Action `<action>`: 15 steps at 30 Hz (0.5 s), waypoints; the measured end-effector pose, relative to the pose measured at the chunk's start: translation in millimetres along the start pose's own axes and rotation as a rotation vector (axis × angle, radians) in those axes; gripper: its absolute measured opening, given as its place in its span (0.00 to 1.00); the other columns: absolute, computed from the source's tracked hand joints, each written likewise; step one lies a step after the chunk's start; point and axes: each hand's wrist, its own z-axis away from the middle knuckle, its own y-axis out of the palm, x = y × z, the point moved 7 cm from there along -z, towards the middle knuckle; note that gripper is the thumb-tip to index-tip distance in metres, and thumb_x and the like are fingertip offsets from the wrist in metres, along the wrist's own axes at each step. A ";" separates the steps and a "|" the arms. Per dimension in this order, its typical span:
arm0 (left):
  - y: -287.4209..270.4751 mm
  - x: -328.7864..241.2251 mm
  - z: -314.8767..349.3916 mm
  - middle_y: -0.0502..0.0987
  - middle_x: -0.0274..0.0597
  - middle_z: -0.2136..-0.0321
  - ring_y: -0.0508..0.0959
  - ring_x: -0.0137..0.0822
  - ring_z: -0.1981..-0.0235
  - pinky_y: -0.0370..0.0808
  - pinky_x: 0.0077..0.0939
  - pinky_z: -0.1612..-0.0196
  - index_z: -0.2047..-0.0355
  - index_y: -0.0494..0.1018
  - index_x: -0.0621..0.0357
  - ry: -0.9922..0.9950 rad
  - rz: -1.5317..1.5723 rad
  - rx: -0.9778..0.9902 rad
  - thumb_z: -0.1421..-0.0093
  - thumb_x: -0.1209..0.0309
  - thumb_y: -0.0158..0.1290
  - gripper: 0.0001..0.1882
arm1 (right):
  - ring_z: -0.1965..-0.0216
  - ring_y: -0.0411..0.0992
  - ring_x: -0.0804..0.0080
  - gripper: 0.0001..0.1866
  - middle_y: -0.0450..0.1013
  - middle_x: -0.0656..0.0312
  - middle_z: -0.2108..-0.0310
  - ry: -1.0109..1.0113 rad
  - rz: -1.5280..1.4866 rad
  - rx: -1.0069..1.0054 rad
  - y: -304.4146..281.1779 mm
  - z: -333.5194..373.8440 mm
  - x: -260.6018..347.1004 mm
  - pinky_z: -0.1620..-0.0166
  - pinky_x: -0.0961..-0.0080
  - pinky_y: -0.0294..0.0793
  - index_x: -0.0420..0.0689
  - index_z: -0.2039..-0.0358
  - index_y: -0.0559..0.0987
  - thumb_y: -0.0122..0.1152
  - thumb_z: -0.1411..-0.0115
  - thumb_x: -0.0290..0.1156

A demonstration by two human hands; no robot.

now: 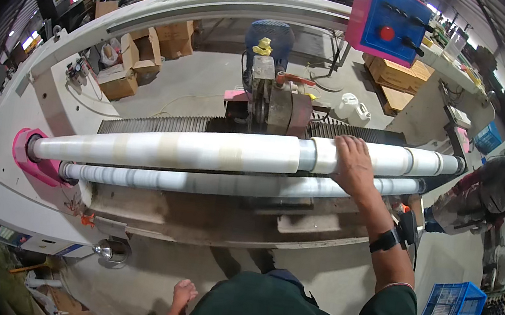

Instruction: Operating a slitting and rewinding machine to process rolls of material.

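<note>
A long shaft across the machine carries white rolled material, with a wide white roll [170, 150] on the left and a shorter white roll [387, 161] to its right. Between them a narrow grey band of shaft [307, 156] shows. My right hand [353, 164] lies over the top of the shorter roll near its left end, fingers bent around the far side. Narrower white rollers [223, 183] run just below, along the near side. My left hand [184, 291] hangs low beside my body, fingers curled in, apart from the machine, with nothing visible in it.
Behind the shaft stands a cutting unit with a red-handled lever [294, 79]. A blue control box [390, 23] with a red button hangs above. A pink collar [26, 153] surrounds the shaft's left end. Another person [474, 193] is at the right, above a blue crate [452, 311].
</note>
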 end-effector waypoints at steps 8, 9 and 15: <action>-14.2 -0.6 5.9 0.72 0.39 0.77 0.73 0.30 0.82 0.69 0.22 0.82 0.56 0.67 0.68 0.029 -0.059 -0.061 0.43 0.75 0.50 0.15 | 0.46 0.61 0.53 0.34 0.65 0.51 0.51 0.055 0.010 -0.001 -14.4 8.7 -7.6 0.40 0.59 0.56 0.39 0.52 0.65 0.66 0.63 0.27; -15.1 -1.2 6.4 0.71 0.38 0.78 0.72 0.30 0.83 0.69 0.22 0.83 0.57 0.67 0.68 0.052 -0.057 -0.068 0.43 0.75 0.50 0.14 | 0.45 0.60 0.53 0.36 0.64 0.52 0.51 0.060 0.007 0.009 -14.3 8.7 -6.9 0.40 0.59 0.56 0.40 0.51 0.64 0.67 0.65 0.26; -17.9 -0.1 1.8 0.72 0.39 0.76 0.73 0.31 0.82 0.71 0.23 0.82 0.55 0.67 0.70 0.024 -0.043 -0.021 0.44 0.75 0.49 0.17 | 0.44 0.59 0.53 0.41 0.63 0.52 0.49 0.067 0.027 0.029 -7.1 9.7 -5.5 0.39 0.59 0.55 0.41 0.49 0.64 0.71 0.67 0.28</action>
